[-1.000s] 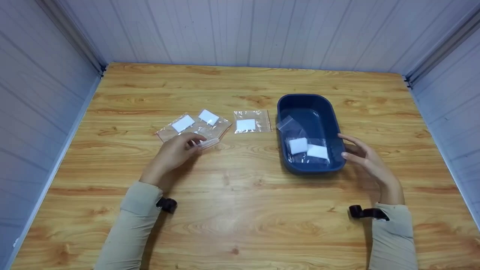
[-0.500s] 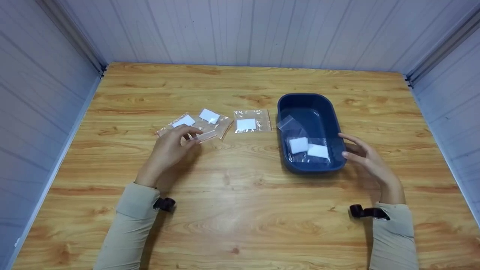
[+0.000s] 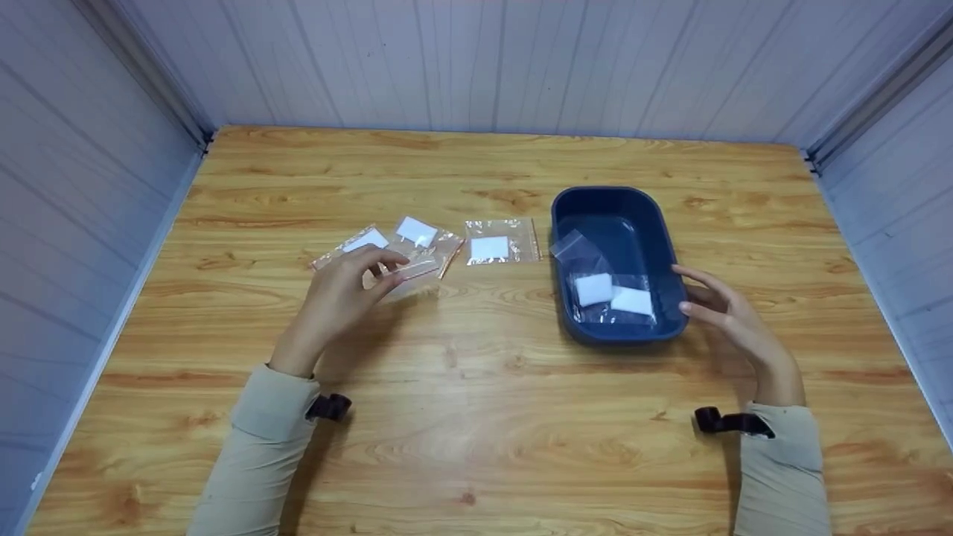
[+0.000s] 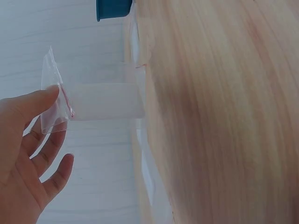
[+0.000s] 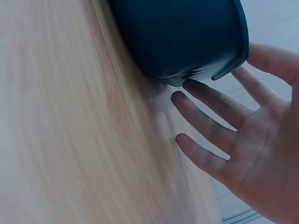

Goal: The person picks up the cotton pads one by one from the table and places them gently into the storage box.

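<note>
My left hand (image 3: 335, 294) pinches a small clear zip-lock bag (image 3: 421, 269) by its top edge between thumb and fingers. In the left wrist view the bag hangs upright above the table, a white rectangular piece (image 4: 105, 101) showing inside it. Just behind that hand, two similar bags with white pieces (image 3: 417, 231) lie overlapping, partly covered by the hand. To their right lies another zip-lock bag (image 3: 489, 247), flat. My right hand (image 3: 737, 324) touches the right side of a dark blue bin (image 3: 666, 231), its fingers nearly straight along the rim and outer wall.
Inside the bin lie bags with white pieces (image 3: 631, 301), one bag's corner reaching up to the left rim. Everything stands on a wood-grain table (image 3: 476, 417). White panel walls (image 3: 461, 67) enclose the back and both sides.
My left hand has lifted the pinched bag off the other bags and drawn slightly back toward the body. The right hand and the bin have stayed in place.
</note>
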`<state>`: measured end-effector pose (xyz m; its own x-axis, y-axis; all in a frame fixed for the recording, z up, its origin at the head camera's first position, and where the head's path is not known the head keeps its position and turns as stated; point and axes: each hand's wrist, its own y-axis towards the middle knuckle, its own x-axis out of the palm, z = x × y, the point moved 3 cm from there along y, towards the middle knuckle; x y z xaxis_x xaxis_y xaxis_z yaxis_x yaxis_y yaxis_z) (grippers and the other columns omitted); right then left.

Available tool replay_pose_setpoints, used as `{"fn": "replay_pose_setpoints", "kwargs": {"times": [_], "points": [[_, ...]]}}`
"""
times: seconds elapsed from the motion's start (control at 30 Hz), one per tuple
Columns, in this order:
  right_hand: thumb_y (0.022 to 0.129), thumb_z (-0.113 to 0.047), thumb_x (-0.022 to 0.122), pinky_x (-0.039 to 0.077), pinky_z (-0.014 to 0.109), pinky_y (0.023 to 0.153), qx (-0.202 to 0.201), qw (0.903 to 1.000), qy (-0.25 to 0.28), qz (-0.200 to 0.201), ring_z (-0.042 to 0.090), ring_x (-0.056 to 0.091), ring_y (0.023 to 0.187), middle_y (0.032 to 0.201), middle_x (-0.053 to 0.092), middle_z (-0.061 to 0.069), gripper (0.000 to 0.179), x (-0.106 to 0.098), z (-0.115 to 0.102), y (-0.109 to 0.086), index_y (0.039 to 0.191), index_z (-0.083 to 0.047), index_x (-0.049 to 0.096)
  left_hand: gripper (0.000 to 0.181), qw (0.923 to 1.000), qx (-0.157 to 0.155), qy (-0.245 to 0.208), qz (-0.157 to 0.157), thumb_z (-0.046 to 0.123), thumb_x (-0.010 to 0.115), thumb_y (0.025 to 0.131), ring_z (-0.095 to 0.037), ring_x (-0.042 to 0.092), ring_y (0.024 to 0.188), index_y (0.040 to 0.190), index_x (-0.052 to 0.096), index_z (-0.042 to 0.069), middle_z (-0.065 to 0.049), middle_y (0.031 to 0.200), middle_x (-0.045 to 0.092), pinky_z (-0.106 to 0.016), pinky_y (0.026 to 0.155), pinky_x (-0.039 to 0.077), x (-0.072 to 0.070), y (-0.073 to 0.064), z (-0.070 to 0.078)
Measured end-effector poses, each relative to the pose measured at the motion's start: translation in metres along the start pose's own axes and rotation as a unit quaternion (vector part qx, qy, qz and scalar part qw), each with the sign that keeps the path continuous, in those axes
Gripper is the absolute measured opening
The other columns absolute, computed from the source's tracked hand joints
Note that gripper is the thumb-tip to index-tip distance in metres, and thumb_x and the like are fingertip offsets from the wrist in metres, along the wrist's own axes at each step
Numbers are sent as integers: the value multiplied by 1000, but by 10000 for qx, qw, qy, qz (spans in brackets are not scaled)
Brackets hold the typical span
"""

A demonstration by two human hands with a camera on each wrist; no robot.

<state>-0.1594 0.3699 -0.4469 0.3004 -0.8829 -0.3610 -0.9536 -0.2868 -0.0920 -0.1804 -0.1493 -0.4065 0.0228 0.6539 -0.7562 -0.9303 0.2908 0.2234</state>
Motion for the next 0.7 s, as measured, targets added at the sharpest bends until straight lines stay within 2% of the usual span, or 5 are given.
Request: {"fn": "replay_pose_setpoints", "kwargs": {"times": [0.37,0.7], "points": [[101,-13,57,43,17,97,-96,9999,68,-29,6,44,130,156,30,22,54,1,1,1,152,-8,38,22,9999,155,38,-45,19,71,93,-17,61,86,115,72,16,3,97,68,-33,68,43,7,4,16],[102,-14,57,46,18,94,-33,10000,25,0,5,44,129,156,32,21,54,0,0,0,152,-10,38,18,9982,593,-33,84,18,72,92,-14,60,82,110,73,16,4,94,67,-31,67,46,17,13,32]]}}
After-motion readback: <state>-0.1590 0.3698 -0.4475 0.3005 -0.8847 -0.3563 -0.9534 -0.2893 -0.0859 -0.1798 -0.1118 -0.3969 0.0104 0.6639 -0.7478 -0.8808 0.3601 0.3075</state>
